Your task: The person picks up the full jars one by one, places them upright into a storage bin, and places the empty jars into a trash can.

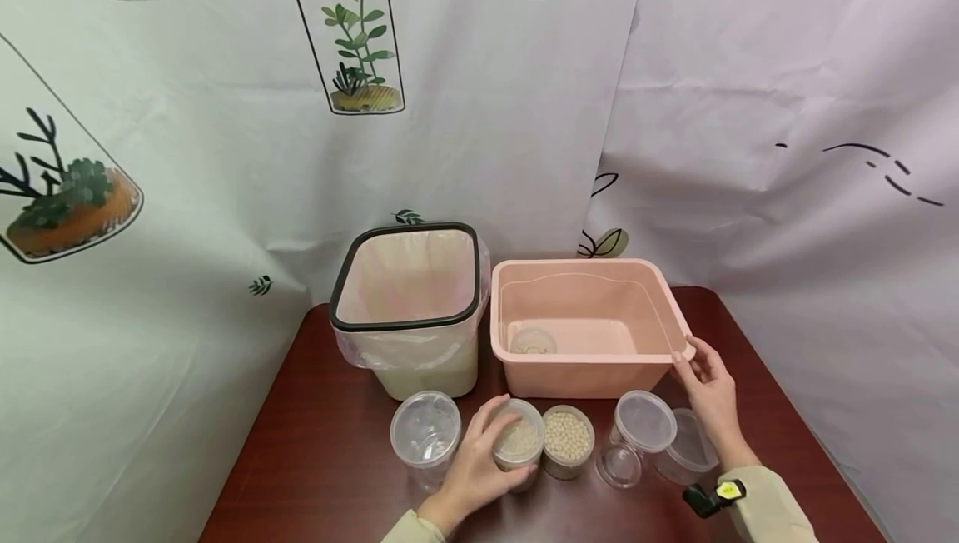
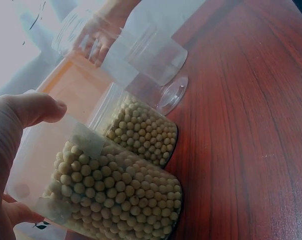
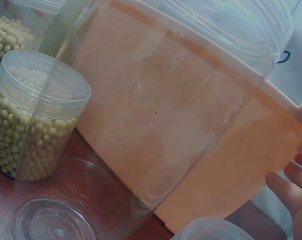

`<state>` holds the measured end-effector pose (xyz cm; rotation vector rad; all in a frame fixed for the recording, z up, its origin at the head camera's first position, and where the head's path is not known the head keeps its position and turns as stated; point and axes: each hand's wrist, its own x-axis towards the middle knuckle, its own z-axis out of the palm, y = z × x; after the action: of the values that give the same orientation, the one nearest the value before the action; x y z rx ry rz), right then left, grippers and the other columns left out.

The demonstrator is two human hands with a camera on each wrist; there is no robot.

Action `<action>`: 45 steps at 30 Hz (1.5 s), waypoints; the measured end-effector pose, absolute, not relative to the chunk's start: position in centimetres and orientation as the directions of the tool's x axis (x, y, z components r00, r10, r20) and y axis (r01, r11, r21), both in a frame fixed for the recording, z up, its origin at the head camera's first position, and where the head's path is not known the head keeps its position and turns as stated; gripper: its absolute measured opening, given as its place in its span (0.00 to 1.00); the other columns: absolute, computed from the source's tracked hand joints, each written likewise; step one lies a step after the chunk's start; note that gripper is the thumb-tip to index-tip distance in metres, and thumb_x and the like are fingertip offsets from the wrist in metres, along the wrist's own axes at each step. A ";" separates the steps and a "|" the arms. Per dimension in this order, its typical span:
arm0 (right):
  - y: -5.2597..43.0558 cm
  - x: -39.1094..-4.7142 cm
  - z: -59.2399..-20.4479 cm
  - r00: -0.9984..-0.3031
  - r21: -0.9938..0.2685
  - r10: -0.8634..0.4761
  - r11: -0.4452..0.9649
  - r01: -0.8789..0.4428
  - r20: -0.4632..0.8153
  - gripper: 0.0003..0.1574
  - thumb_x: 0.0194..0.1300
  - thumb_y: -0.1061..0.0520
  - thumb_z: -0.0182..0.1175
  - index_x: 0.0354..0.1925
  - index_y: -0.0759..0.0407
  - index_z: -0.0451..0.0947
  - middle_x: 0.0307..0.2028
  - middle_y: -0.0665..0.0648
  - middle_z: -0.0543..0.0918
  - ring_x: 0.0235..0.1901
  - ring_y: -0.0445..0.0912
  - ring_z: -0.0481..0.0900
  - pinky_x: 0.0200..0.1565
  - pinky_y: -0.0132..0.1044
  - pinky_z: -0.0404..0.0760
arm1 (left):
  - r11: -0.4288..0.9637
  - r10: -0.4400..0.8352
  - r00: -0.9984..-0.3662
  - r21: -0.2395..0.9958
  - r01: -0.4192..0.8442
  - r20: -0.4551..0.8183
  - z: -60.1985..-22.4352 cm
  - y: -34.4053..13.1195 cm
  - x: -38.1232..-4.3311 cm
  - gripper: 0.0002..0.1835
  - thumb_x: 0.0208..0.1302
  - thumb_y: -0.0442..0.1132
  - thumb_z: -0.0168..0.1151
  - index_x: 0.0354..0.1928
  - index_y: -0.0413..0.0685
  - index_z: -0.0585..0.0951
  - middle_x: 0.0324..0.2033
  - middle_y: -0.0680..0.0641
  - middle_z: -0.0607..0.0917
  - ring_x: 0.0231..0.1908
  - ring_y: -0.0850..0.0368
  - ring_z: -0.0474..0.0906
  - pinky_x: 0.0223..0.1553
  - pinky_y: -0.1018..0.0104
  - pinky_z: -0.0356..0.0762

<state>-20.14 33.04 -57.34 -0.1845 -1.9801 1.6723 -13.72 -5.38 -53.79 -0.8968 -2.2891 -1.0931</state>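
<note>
My left hand [image 1: 483, 460] grips a clear jar of pale round beans [image 2: 115, 195] near its translucent lid [image 1: 519, 436], thumb on one side and fingers on the other. Right beside it stands a second lidded jar of beans [image 1: 567, 439], also plain in the right wrist view. At the front right corner of a pink plastic tub [image 1: 584, 376], my right hand [image 1: 712, 397] holds the rim with thumb and fingers. Inside the tub, near its front wall, lies a round clear container [image 1: 534, 341] with small bits in it.
A tall clear jar [image 1: 629, 435] and a low translucent container [image 1: 688, 447] stand at the front right. Left of my left hand is another clear jar [image 1: 427, 435]. A lined wastebasket [image 1: 427, 381] stands left of the tub on the dark red table [image 1: 300, 443], before a hanging cloth.
</note>
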 end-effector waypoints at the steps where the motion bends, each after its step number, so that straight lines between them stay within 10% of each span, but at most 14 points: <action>1: 33.0 -20.1 -57.4 -0.849 -0.948 0.431 0.216 -0.232 0.306 0.38 0.56 0.37 0.62 0.62 0.49 0.69 0.49 0.52 0.72 0.43 0.37 0.75 0.38 0.22 0.75 | 0.477 0.362 -0.688 0.508 0.717 0.629 -53.8 -5.4 -13.7 0.35 0.32 0.45 0.79 0.49 0.47 0.78 0.60 0.48 0.68 0.57 0.51 0.68 0.51 0.61 0.72; 24: 32.9 -19.9 -56.9 -0.844 -0.942 0.439 0.261 -0.210 0.310 0.38 0.57 0.34 0.59 0.62 0.47 0.68 0.50 0.50 0.72 0.45 0.35 0.73 0.39 0.18 0.73 | 0.491 0.341 -0.637 0.447 0.748 0.691 -52.4 -5.0 -13.8 0.33 0.33 0.46 0.77 0.48 0.49 0.79 0.59 0.47 0.69 0.56 0.51 0.69 0.47 0.59 0.74; 45: 29.8 -17.1 -51.1 -0.865 -0.945 0.431 0.297 -0.135 0.258 0.30 0.65 0.55 0.57 0.63 0.60 0.65 0.50 0.55 0.72 0.43 0.27 0.71 0.39 0.16 0.70 | 0.457 0.307 -0.552 0.388 0.800 0.775 -49.2 -5.0 -14.1 0.34 0.33 0.45 0.76 0.49 0.45 0.79 0.57 0.43 0.71 0.53 0.47 0.72 0.47 0.57 0.73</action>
<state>-17.13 29.85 -51.14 -0.2635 -2.1007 1.5997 -14.05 -4.99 -49.21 -0.9196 -2.0817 -1.0152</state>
